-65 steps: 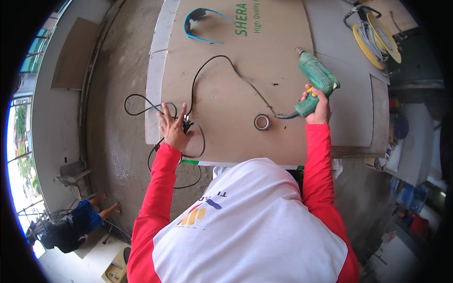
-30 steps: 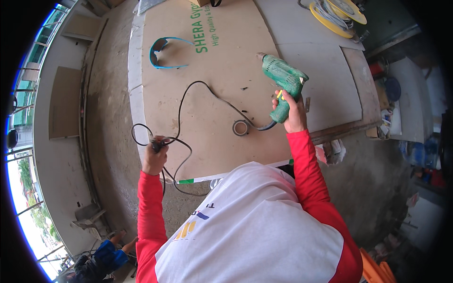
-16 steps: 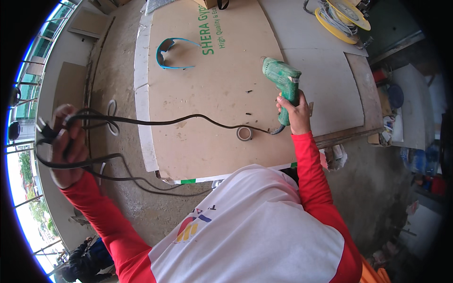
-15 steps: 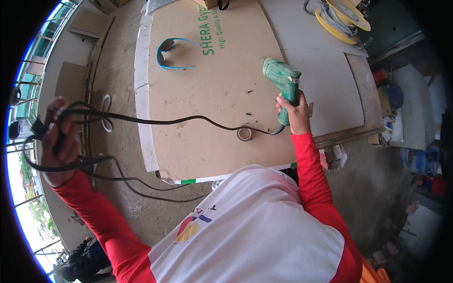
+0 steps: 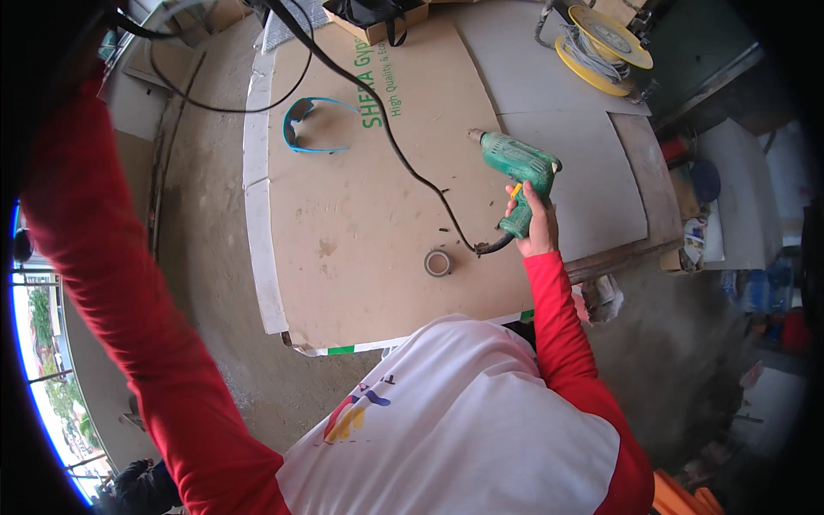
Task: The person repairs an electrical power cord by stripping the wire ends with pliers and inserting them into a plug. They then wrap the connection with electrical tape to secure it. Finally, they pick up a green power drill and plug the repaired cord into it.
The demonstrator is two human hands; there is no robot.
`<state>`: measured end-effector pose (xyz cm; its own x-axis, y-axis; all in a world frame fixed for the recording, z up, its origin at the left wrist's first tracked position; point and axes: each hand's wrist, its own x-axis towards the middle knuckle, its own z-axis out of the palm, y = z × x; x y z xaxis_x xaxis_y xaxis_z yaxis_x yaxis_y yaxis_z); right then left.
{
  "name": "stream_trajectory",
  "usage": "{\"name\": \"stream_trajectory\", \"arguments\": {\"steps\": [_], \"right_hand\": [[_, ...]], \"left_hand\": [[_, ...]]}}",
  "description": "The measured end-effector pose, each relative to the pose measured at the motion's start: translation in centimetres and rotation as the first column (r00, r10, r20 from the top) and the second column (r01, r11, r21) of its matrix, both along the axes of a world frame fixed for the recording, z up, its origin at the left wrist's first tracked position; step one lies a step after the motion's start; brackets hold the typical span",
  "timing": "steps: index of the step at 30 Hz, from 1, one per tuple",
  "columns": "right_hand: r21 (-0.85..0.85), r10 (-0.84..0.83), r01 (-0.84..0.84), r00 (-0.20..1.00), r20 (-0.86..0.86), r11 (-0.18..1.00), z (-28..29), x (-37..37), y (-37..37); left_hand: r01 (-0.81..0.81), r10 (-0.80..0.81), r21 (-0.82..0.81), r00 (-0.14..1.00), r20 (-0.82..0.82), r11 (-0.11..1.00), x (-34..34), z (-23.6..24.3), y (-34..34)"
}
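In my right hand (image 5: 539,225) is the handle of a worn green power drill (image 5: 519,163), my fingers wrapped round it near a yellow trigger. The drill's chuck points to the far left, above the board. From the base of its handle a black cord (image 5: 390,137) runs over the board and up to the top edge, with a thin loop hanging at the upper left. My left arm (image 5: 129,283) reaches up to the dark top left rim, where the hand itself is lost from sight.
A brown printed board (image 5: 343,223) covers the worktable. On it lie blue-framed safety glasses (image 5: 296,127), a roll of tape (image 5: 438,263) and small dark bits. An open box (image 5: 378,30) and a yellow cable reel (image 5: 601,51) are at the far side. Another person crouches at lower left.
My left arm has swung up and away with the cord, leaving the hand out of sight. The cord now slants upward across the board. My right hand and the drill have shifted slightly.
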<state>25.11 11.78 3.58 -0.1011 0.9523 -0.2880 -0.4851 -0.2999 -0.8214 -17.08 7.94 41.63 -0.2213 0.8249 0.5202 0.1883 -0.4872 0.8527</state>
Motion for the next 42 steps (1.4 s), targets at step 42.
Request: {"name": "stream_trajectory", "arguments": {"steps": [42], "right_hand": [[0.539, -0.26, -0.345, 0.601, 0.756, 0.769, 2.4, 2.8, -11.5]], "left_hand": [[0.759, -0.732, 0.373, 0.195, 0.653, 0.534, 8.0, -24.9, -9.3]]}}
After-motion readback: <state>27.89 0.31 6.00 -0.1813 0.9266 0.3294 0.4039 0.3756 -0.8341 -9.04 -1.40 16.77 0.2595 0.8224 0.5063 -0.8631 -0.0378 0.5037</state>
